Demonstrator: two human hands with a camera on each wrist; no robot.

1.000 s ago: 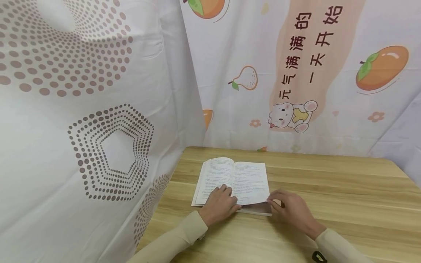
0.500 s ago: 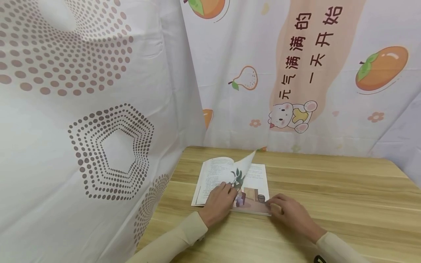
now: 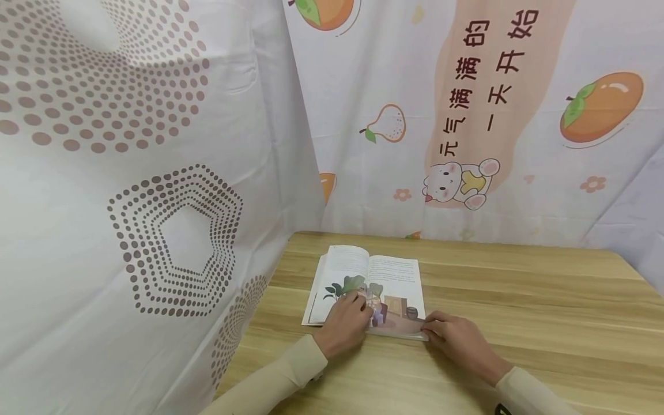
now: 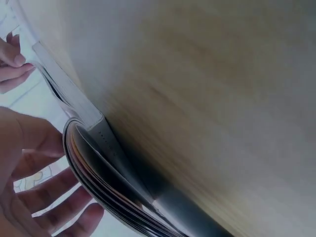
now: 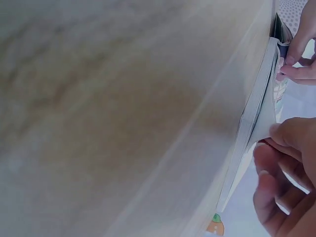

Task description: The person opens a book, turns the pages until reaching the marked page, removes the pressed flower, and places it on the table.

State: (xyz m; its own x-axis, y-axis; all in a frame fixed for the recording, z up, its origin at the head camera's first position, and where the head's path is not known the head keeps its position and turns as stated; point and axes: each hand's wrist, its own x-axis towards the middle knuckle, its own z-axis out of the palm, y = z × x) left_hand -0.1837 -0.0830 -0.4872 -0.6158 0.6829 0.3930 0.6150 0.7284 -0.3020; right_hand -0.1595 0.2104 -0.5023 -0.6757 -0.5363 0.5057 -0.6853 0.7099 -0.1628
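Note:
An open book point(image 3: 393, 270) lies on the table, with printed text on both pages and a coloured picture of a room and plants across their lower halves. My left hand point(image 3: 343, 324) rests on the lower left page beside the spine; in the left wrist view its fingers point(image 4: 57, 190) are spread and gently bent over the curved pages. At the lower right corner, my right hand point(image 3: 459, 340) pinches a page between thumb and finger. The right wrist view shows that page point(image 5: 267, 120) bowed up from the page block below.
The wooden table point(image 3: 519, 300) extends right of the book and in front of it. A white dotted curtain point(image 3: 155, 242) hangs close on the left. Behind the table is a fruit-print curtain point(image 3: 353, 190).
A page has turned from right to left, uncovering the picture spread. The left hand shifted slightly on the page. My right hand let that page go and now pinches the corner beneath.

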